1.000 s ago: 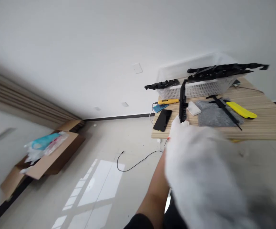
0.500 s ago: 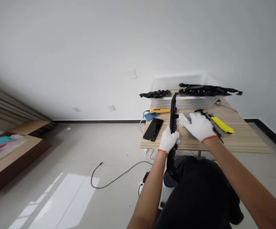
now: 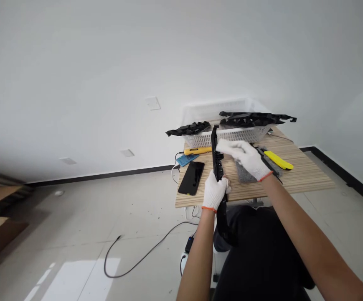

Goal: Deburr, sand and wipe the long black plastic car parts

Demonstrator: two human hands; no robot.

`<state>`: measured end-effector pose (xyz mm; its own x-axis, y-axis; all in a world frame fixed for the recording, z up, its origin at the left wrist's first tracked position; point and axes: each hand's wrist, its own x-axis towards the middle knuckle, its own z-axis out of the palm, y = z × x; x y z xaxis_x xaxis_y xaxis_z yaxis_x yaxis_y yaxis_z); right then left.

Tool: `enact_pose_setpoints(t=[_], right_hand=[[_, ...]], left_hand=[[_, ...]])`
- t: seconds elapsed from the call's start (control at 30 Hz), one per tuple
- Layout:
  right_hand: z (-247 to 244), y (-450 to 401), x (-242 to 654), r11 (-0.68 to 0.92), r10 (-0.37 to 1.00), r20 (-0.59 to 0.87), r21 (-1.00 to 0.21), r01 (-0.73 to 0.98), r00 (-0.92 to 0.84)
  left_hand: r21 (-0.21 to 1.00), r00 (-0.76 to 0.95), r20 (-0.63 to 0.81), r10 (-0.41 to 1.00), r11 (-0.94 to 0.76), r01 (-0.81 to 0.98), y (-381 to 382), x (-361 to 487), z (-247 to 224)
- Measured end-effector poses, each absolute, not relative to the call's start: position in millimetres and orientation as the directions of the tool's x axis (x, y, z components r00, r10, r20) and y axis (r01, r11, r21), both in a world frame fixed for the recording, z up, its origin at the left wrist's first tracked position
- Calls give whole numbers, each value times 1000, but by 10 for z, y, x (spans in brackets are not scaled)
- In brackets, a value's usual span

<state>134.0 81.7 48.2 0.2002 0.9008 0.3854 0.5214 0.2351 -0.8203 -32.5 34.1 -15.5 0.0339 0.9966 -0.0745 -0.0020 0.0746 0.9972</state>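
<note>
striped wood table [image 3: 306, 177] by white wall [image 3: 106, 83]; left hand [image 3: 214, 193] fingers clench black strip [image 3: 216, 161]; right hand [image 3: 247, 156] fingers rest flat, released.

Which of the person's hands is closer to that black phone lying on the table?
Left. The left hand, gripping the long black part, sits just right of the phone; the right hand is farther right, beyond the part.

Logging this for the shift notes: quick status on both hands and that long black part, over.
Left hand gripping long black part mid-length. Right hand on its upper section near white basket. Phone and yellow cutter lie clear on either side.
</note>
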Motion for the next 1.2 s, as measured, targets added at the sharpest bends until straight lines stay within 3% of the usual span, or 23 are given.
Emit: enact_pose_setpoints(t=[0.17, 0.23, 0.33, 0.47, 0.77, 1.2], right_hand=[[587, 1085, 1090, 302, 904, 403, -837, 457, 142], [595, 1176, 1048, 338, 912, 401, -851, 402, 82], [595, 1270, 1056, 321, 911, 389, -876, 359, 134], [623, 1320, 1074, 362, 918, 395, -868, 340, 30], [570, 1355, 936, 317, 806, 543, -731, 604, 235], [491, 1419, 1005, 253, 775, 549, -724, 642, 313]], left_hand=[[997, 8, -75, 997, 75, 36, 317, -319, -143], [993, -9, -35, 999, 36, 116, 314, -328, -130], [968, -20, 23, 1000, -17, 249, 319, -349, -117], [966, -17, -13, 1000, 17, 257, 334, -353, -123], [974, 12, -52, 999, 48, 220, 312, -339, -85], [952, 31, -55, 998, 43, 303, 310, -347, -66]])
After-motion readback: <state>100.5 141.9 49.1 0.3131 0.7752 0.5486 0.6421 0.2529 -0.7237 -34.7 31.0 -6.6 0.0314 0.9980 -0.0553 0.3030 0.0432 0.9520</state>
